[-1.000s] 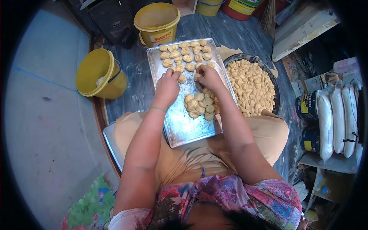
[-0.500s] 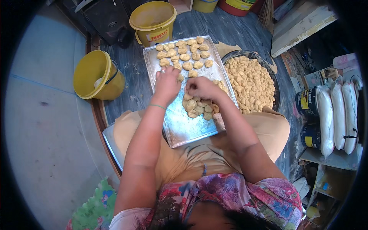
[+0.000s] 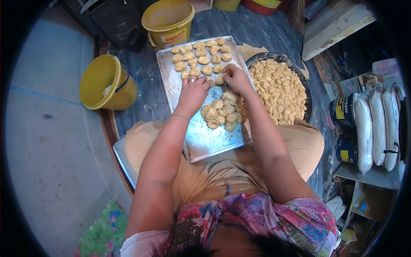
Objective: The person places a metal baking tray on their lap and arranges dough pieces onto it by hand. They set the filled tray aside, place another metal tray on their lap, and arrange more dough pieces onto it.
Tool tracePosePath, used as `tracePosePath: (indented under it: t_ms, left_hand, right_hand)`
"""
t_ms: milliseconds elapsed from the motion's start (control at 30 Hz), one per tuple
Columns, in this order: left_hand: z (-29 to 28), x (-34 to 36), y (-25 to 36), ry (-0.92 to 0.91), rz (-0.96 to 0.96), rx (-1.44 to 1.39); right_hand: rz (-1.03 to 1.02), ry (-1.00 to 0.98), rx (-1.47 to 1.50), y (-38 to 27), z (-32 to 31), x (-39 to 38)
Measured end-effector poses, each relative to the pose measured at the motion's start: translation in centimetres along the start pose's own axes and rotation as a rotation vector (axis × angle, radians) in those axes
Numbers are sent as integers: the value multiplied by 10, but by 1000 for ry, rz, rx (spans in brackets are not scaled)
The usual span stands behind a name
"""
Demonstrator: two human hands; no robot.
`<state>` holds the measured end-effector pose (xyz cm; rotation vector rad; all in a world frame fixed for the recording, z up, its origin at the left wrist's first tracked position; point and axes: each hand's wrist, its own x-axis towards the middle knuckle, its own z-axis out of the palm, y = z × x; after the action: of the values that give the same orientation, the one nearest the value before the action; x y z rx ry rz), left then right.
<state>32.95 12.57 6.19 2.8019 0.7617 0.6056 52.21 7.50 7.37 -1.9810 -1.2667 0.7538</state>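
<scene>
A metal baking tray [image 3: 205, 141] rests on my lap and the dark wooden table. Folded dough pieces lie in rows [image 3: 201, 53] at its far end, and a loose heap of dough pieces [image 3: 222, 112] sits near its right edge. My left hand [image 3: 192, 92] lies palm down on the tray beside the nearest row, fingers touching a piece. My right hand [image 3: 233, 77] pinches one dough piece [image 3: 219, 79] just above the heap. To the right stands a round dark pan [image 3: 299, 79] full of several more dough pieces [image 3: 276, 92].
A yellow bucket [image 3: 107, 83] stands at the left of the table, another yellow bucket with a lid [image 3: 168, 19] at the back. A second tray's corner [image 3: 124, 160] shows under my left knee. White sacks [image 3: 381, 124] and containers stand on a shelf at right.
My right hand dipped to the heap, then came back up toward the rows with a dough piece. My left hand stayed on the tray by the rows.
</scene>
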Motion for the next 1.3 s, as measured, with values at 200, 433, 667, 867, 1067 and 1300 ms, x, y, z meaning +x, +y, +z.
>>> tracePosePath:
  t_ms: [200, 433, 667, 867, 1067, 1300]
  left_hand:
    - [15, 9, 0, 38, -111, 146]
    - [3, 16, 22, 142, -79, 80]
    - [-10, 7, 48, -317, 36, -417]
    - [-9, 3, 52, -91, 154, -295]
    - [-39, 9, 51, -276, -146, -332]
    - [-52, 6, 5, -299, -236, -386]
  right_hand:
    - [88, -69, -150, 6, -21, -7]
    - [54, -574, 147, 23, -50, -37]
    - [-43, -545, 223, 33, -52, -41]
    - [-37, -59, 620, 59, -38, -17]
    - [-2, 246, -133, 47, -21, -10]
    - [27, 216, -40, 40, -29, -11]
